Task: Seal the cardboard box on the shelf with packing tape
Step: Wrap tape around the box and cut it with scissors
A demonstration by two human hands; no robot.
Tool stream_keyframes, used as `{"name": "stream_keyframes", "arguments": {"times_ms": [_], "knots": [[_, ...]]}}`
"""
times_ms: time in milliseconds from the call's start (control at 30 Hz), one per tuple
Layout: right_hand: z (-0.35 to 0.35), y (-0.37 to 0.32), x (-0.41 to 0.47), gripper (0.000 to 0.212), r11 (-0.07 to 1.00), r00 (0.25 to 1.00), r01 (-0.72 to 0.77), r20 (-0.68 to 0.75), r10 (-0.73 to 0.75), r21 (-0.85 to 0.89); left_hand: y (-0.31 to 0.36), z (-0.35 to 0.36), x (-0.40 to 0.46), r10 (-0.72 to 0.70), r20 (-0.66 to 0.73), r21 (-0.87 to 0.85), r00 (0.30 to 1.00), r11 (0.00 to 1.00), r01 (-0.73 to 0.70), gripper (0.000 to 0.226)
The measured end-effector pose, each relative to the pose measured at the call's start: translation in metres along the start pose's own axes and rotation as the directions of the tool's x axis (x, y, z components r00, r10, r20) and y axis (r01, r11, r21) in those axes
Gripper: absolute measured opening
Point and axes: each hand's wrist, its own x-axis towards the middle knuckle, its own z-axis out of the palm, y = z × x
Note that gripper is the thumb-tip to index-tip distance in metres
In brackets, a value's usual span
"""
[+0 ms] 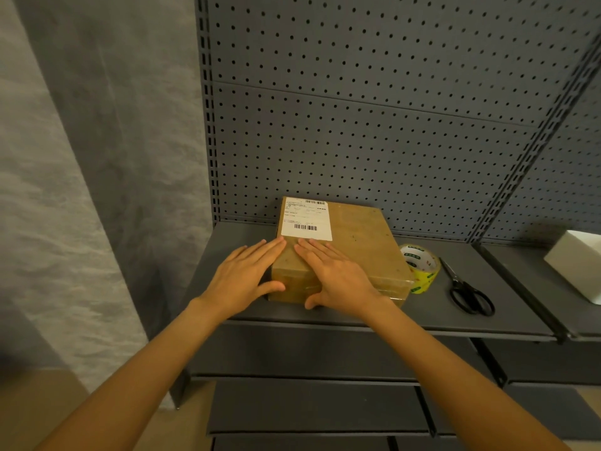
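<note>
A brown cardboard box (361, 242) with a white shipping label lies flat on the grey metal shelf (357, 315). My left hand (245, 275) lies with straight fingers over the box's left front corner, its thumb on the front face. My right hand (338, 273) presses flat on the box's top near the front edge, thumb down on the front face. Glossy tape shows along the box's front right edge. A roll of packing tape (422, 271) with a yellow-green printed core leans against the box's right side.
Black scissors (466, 292) lie on the shelf right of the tape roll. A white box (575, 265) stands on the neighbouring shelf at far right. A grey pegboard panel (374, 125) backs the shelf. A grey wall is at left. Lower shelves sit beneath.
</note>
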Motion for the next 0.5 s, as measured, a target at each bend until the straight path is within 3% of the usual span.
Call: {"name": "stream_keyframes", "arguments": {"times_ms": [133, 233, 367, 500], "knots": [[-0.008, -0.012, 0.000, 0.082, 0.982, 0.991, -0.095, -0.080, 0.109, 0.166, 0.001, -0.003, 0.000, 0.000, 0.011, 0.020, 1.000, 1.000, 0.000, 0.084], [-0.011, -0.015, 0.000, 0.064, 0.980, 0.984, -0.110, -0.122, 0.132, 0.166, 0.002, -0.005, -0.001, 0.004, 0.043, 0.031, 0.999, 0.999, -0.005, 0.086], [-0.011, -0.007, 0.002, 0.067, 0.998, 0.999, -0.038, 0.005, 0.038, 0.057, 0.000, -0.011, 0.003, -0.014, 0.075, 0.039, 0.997, 0.999, 0.011, 0.090], [-0.005, -0.003, 0.003, 0.077, 1.000, 0.999, 0.007, 0.044, -0.006, -0.014, 0.003, -0.007, 0.005, -0.067, 0.047, -0.009, 0.997, 0.998, 0.067, 0.094]]}}
